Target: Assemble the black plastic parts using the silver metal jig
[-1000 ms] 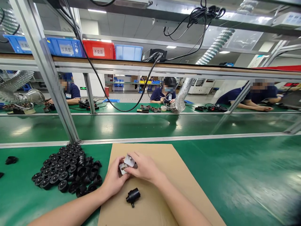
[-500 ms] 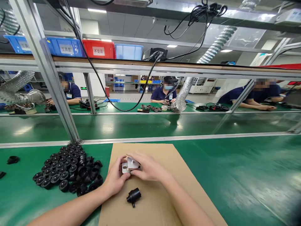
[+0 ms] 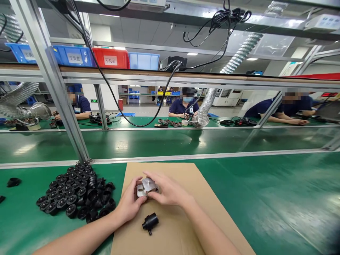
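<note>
Over the upper part of a brown cardboard sheet, both hands hold a silvery metal part with slotted flat tabs. My left hand grips its left side, thumb at the lower edge. My right hand holds the right side, fingers over the top and thumb below. The palms hide some of the part. Nearer to me, a black cylindrical fitting with a small side stem lies on the cardboard, touched by neither hand.
Many black round caps are piled left of the cardboard on the green table. A metal post rises behind them. Bins, including a red bin, sit on the shelf above. Several people work across the bench.
The view has shifted slightly. The metal part's upper plate is tilted a little differently between my hands, which keep nearly the same grip.
</note>
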The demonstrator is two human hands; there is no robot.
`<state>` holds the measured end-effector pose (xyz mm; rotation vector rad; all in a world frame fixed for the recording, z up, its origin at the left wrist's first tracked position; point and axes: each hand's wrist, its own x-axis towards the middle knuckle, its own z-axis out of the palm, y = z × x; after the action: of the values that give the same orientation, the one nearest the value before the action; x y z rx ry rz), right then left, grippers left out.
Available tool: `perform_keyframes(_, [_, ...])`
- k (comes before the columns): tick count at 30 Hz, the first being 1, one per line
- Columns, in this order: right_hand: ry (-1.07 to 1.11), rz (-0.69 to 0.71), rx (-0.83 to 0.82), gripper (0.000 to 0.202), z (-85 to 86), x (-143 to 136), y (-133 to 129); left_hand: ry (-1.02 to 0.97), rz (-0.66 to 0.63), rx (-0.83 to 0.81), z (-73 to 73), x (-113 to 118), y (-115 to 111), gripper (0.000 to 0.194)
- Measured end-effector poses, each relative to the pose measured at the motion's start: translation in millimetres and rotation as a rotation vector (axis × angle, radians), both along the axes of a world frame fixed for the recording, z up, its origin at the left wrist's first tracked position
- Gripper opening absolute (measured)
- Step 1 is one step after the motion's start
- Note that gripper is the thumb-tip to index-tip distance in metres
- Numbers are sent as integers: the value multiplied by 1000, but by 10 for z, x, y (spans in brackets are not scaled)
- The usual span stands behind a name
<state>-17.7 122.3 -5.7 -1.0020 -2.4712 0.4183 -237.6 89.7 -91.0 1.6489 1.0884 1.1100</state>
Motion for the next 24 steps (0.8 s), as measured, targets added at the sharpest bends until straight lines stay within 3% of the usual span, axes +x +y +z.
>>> perform_keyframes(2, [-48, -68, -10, 81, 16, -35, -17, -9, -12, 5, 1, 5, 0, 62])
perform_keyframes(4, [-71, -138, -1, 98, 24, -50, -33, -3, -8, 20, 3, 10, 3, 61])
perform_keyframes(5, [-64, -118, 5, 102, 25, -50, -39, 5, -5, 29, 4, 10, 6, 61])
perform_keyframes(8, [-26, 7, -7, 82, 18, -45, -47, 27, -14, 48, 6, 7, 11, 60])
perform_keyframes(10, [-65, -33, -36, 77, 12, -46, -45, 39, -19, 49, 9, 2, 10, 59])
perform_keyframes(13, [-96, -118, -57, 101, 13, -40, -34, 42, -8, 34, 19, -1, 2, 60])
perform_keyframes(16, [-31, 15, -65, 84, 19, -23, -21, 42, -24, 43, 20, 2, -4, 60])
perform_keyframes(18, [-47, -7, -73, 77, 18, -13, -15, 54, -36, 52, 9, 3, -4, 58])
perform_keyframes(21, [-97, -106, -85, 100, 8, 3, -13, 47, -29, 31, -18, 4, 1, 63])
perform_keyframes(24, [-45, 28, -91, 90, 4, -8, -19, 40, -31, 32, -34, 4, 9, 64])
